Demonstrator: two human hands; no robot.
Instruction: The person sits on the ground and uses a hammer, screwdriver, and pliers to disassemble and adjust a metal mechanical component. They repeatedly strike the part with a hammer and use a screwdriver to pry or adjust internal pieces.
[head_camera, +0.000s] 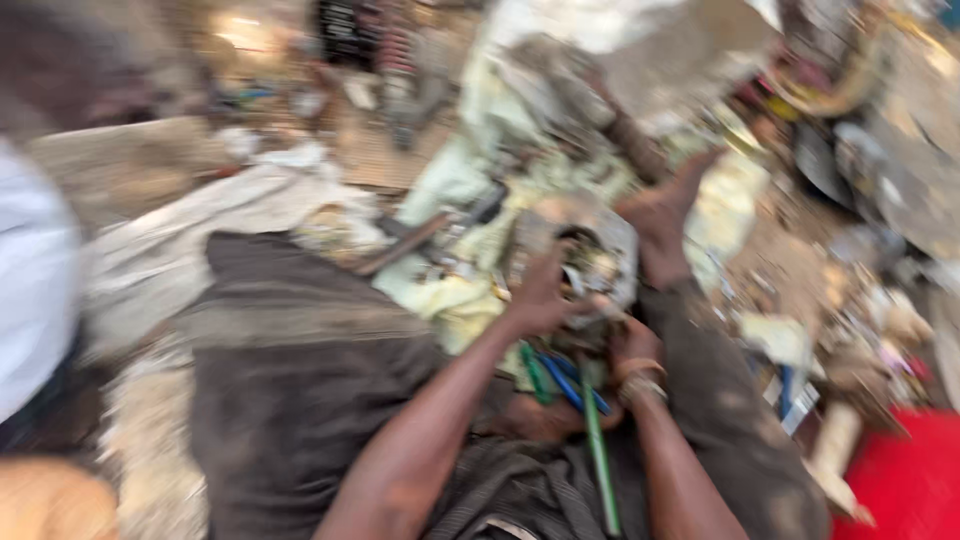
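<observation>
The whole view is blurred by motion. A grey, greasy metal casing (590, 255) sits between my knees on a pale yellow-green cloth (450, 190). My left hand (540, 295) grips the casing's near left side with curled fingers. My right hand (628, 340), with a bracelet on its wrist, is tucked against the casing's lower right edge, and its fingers are hidden. Just below the hands lie tools with blue and green handles (560, 380) and a long green rod (600, 450). My bare foot (665, 215) rests by the casing's far right side.
My dark trousers (300, 370) fill the lower middle. A white cloth (30, 270) is at the left edge and a red object (910, 480) at the lower right. Scrap metal parts and clutter (880, 130) lie on the dirt ground to the right and behind.
</observation>
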